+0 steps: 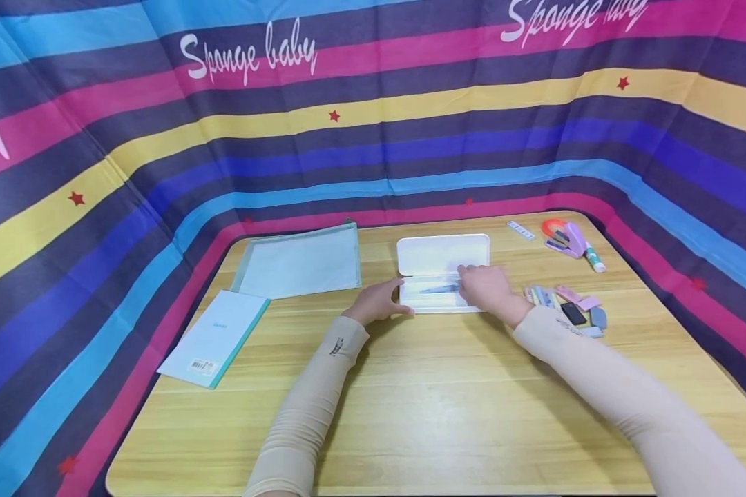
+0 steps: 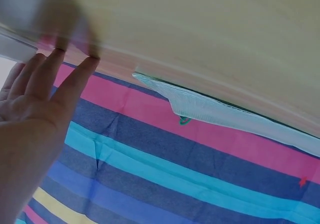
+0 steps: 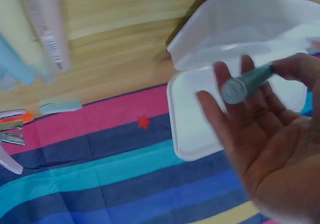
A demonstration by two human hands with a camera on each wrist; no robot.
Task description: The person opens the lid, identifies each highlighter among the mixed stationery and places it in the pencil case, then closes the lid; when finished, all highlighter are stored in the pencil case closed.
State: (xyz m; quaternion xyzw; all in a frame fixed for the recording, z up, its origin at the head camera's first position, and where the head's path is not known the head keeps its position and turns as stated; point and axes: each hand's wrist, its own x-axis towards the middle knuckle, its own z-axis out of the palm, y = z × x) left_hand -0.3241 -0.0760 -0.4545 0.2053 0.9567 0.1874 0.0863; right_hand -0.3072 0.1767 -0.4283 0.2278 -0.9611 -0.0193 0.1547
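Note:
A white pencil case (image 1: 444, 254) lies with its lid raised at the back of the table, a blue pen (image 1: 438, 288) inside. My left hand (image 1: 374, 301) holds the case's left end, thumb at the front corner and index finger farther back; its extended fingers (image 2: 37, 81) show beside the case edge in the left wrist view. Over the right part of the case, my right hand (image 1: 488, 290) pinches a grey-green pen (image 3: 247, 84) between thumb and fingers. The pen's round end faces the right wrist camera. Its far end is hidden by the thumb.
Right of the case lie several pastel highlighters (image 1: 542, 297), a black eraser (image 1: 573, 313), a purple stapler (image 1: 573, 240), orange tape (image 1: 553, 226), a glue stick (image 1: 595, 258) and a small ruler (image 1: 521, 230). On the left are a mesh pouch (image 1: 304, 261) and a notebook (image 1: 214, 338).

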